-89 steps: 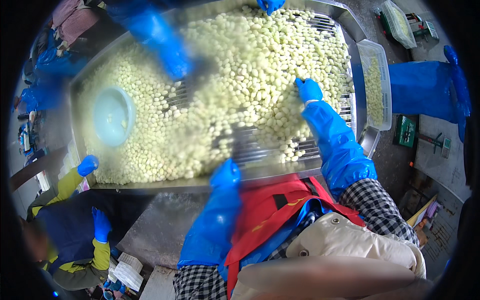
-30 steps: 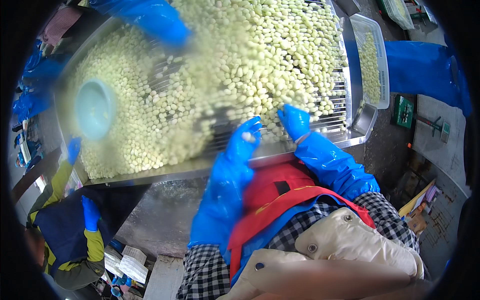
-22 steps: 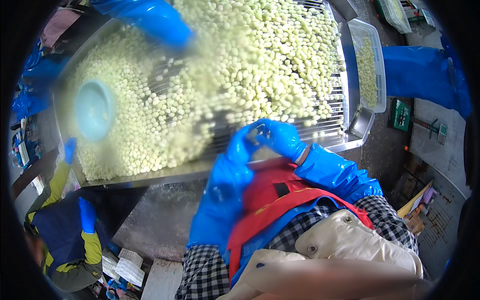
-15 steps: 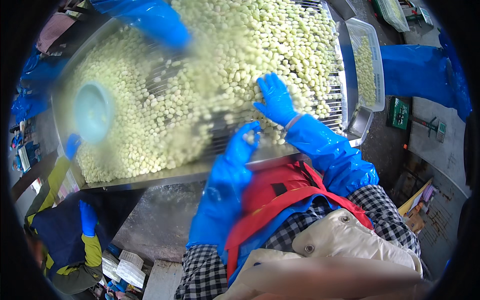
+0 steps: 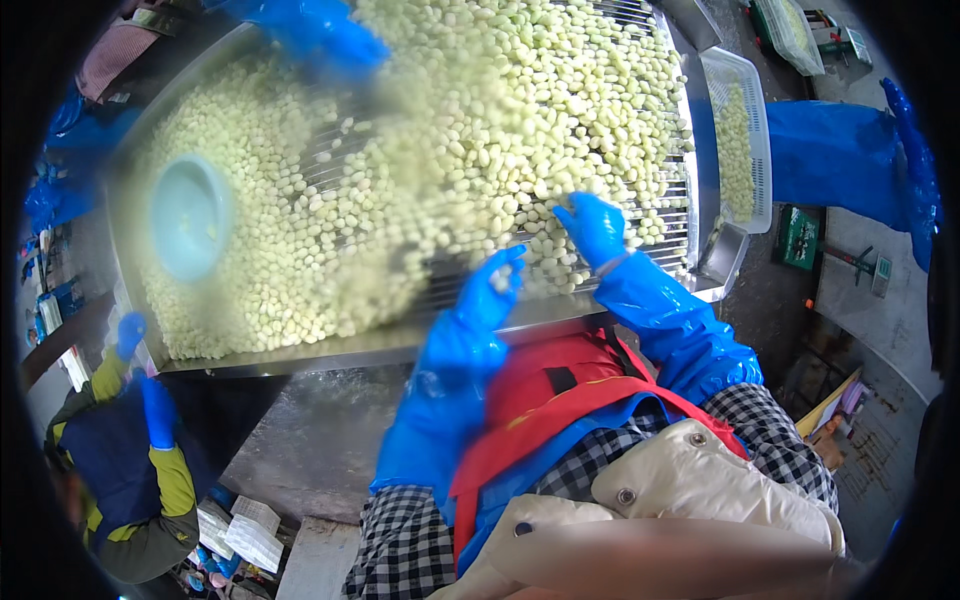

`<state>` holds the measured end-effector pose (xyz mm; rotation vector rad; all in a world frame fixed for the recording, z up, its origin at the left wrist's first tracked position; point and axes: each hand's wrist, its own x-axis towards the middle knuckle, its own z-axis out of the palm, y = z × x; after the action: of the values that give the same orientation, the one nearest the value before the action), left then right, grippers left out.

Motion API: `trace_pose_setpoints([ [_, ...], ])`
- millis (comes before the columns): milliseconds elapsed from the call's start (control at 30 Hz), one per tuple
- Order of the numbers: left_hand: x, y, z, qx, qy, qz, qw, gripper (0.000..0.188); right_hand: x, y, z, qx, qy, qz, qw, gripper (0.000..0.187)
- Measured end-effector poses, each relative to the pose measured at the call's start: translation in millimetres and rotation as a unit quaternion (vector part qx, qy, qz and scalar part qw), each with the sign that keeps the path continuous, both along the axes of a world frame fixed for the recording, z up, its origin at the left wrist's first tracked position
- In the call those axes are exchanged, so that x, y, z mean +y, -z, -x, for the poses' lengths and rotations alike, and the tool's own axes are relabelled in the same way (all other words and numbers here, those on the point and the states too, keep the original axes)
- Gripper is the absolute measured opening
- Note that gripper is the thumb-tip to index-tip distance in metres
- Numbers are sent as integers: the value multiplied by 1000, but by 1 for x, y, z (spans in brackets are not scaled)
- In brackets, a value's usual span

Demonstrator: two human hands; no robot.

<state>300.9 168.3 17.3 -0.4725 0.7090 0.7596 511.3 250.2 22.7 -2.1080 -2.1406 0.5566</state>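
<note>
Your right hand (image 5: 592,225) has its grip spread, blue-gloved fingers fanned and lying on the pale peeled garlic cloves (image 5: 520,110) at about 5 o'clock of the pile. Nothing pinched there that you can see. Your left hand (image 5: 480,310) sits just at 7 o'clock of the right one, over the near rim, fingers raised and loosely apart; fingertips blur against the cloves, so you cannot tell if one is held.

Cloves cover nearly the whole slatted metal sorting tray (image 5: 450,340), thickest toward 12 and 1 o'clock, thinner at 6 o'clock where bare slats show right beside your hands. Much of the pile is motion-blurred.

At 9 o'clock of the tray a light blue bowl (image 5: 188,215) lies among the cloves. At 11 o'clock another person's blue glove (image 5: 320,35) is over the pile, blurred. At 3 o'clock, just off the tray edge, a white mesh basket (image 5: 735,130) holds more cloves; beyond it a blue-sleeved arm (image 5: 840,150) of a co-worker.

At 7 o'clock, below the surface, a person in a dark vest with blue gloves (image 5: 155,410) stands well apart from you.
</note>
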Motion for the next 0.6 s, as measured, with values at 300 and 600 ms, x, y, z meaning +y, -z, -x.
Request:
trace_pose_setpoints([
  [300,-2,8,-3,20,-2,-10,1000,43,2,13,-2,-47,46,82,994,21],
  [600,-4,6,-3,55,14,-56,997,43,-10,12,-8,47,115,59,991,25],
])
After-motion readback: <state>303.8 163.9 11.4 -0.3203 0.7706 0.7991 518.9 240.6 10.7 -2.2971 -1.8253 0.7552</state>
